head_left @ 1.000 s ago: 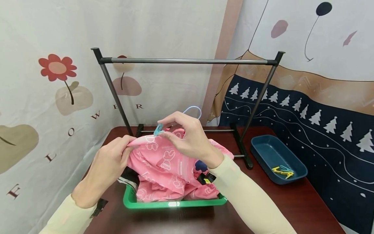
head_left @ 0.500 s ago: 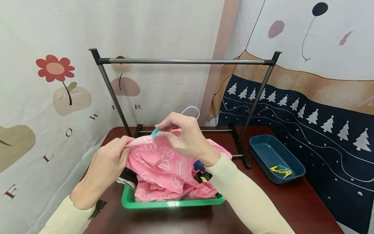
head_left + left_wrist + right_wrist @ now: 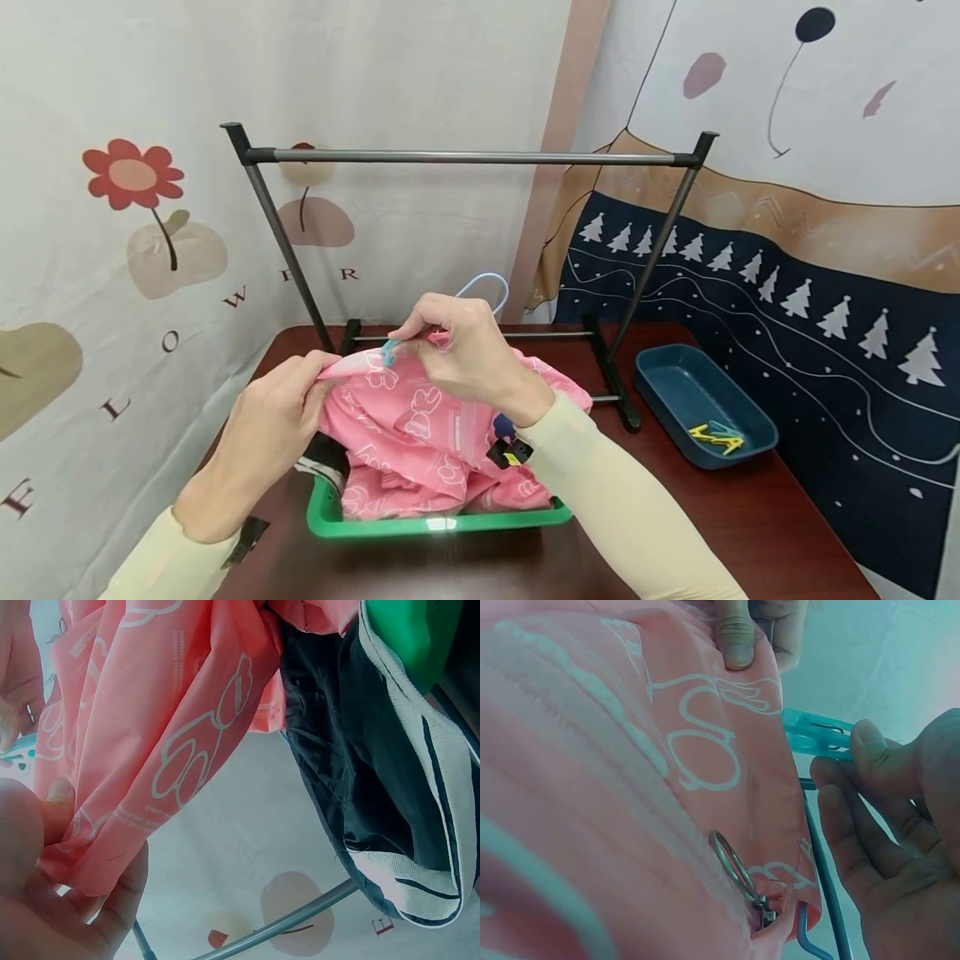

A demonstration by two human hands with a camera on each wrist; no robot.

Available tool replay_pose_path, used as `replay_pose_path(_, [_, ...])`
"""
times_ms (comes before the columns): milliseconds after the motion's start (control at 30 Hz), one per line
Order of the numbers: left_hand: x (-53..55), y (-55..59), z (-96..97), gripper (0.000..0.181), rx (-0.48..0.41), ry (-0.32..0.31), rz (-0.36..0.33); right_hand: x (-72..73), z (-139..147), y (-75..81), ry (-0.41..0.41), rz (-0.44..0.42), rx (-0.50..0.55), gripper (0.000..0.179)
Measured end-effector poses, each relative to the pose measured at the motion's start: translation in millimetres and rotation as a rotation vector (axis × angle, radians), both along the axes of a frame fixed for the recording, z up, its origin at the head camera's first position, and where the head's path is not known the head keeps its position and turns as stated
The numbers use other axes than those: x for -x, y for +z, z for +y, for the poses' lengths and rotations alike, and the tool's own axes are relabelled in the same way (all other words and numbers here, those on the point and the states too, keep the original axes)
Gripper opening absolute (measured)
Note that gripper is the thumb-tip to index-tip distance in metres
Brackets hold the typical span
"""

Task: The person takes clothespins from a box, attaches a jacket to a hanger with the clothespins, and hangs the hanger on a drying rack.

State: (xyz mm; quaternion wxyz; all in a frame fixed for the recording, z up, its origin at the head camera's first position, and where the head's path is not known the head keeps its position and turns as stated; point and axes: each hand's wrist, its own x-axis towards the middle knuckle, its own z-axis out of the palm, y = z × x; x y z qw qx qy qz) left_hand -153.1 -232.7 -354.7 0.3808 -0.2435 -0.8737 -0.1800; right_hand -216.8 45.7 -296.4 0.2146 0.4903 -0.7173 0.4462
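Note:
A pink garment with white printed outlines rises in folds from the green basket. My left hand pinches one end of its upper edge between thumb and fingers. On that same edge sits a light-blue clothespin, its far end held by the thumb and fingertips of my right hand. In the right wrist view, the clothespin meets the cloth edge, and a zipper ring pull hangs on the garment. A pale blue hanger hook stands up behind my right hand; the hanger's body is mostly hidden.
Behind the basket stands a dark metal clothes rack. At the right lies a blue tray with yellow and blue clothespins. A black cloth with white trim hangs over the basket's left side.
The clothespin has come down slightly onto the garment's edge, with my right hand lowering along with it. My left hand keeps its pinch on the cloth. The whole view shifts slightly.

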Motion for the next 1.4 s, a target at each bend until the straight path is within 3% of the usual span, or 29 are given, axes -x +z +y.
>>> replay_pose_path(633, [2.5,-1.7,4.6,0.037,0.014,-0.055,0.028,-0.8,-10.9,-3.7,-0.078,-0.001,-0.125,0.012])
replay_pose_path(867, [4.1,-3.0,3.8,0.035,0.025,-0.04,0.014,-1.1,-15.3,-8.4,-0.149,0.035,-0.178,0.023])
replay_pose_path(1233, [5.5,-2.3,2.5,0.048,0.023,-0.029,-0.05,-3.2,-14.5,-13.5,-0.191,-0.002,-0.217,0.031])
replay_pose_path(1400, [7.6,-1.4,2.7,0.046,0.033,-0.033,-0.032,-1.3,-15.0,-13.4,-0.205,-0.024,-0.232,0.032])
